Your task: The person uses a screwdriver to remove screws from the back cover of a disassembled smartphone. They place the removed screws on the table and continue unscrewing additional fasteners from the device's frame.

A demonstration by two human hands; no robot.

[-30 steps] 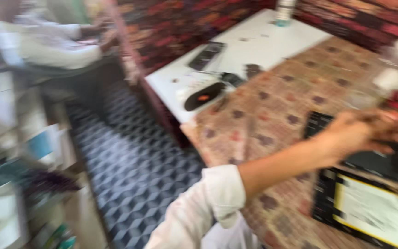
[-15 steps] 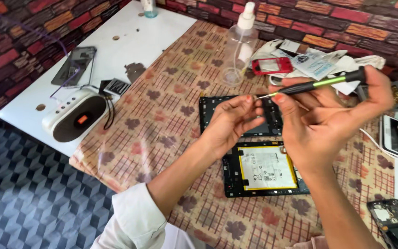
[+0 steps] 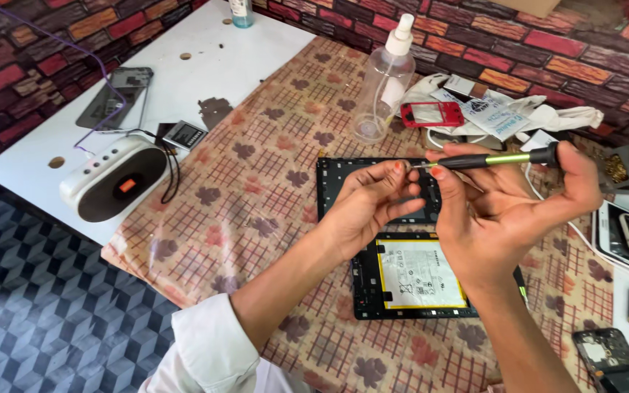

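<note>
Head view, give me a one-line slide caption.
Right hand holds a screwdriver, left hand at its tip, above an opened tablet on a patterned tablecloth.

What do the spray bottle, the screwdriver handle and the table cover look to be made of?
Spray bottle: clear plastic, since the cloth shows through it, with a white nozzle.
Screwdriver in the right hand: handle looks like black and green moulded plastic or rubber; the thin shaft glints like metal.
Table cover: patterned cloth, apparently under a clear glossy film that catches light at the edge.
</note>
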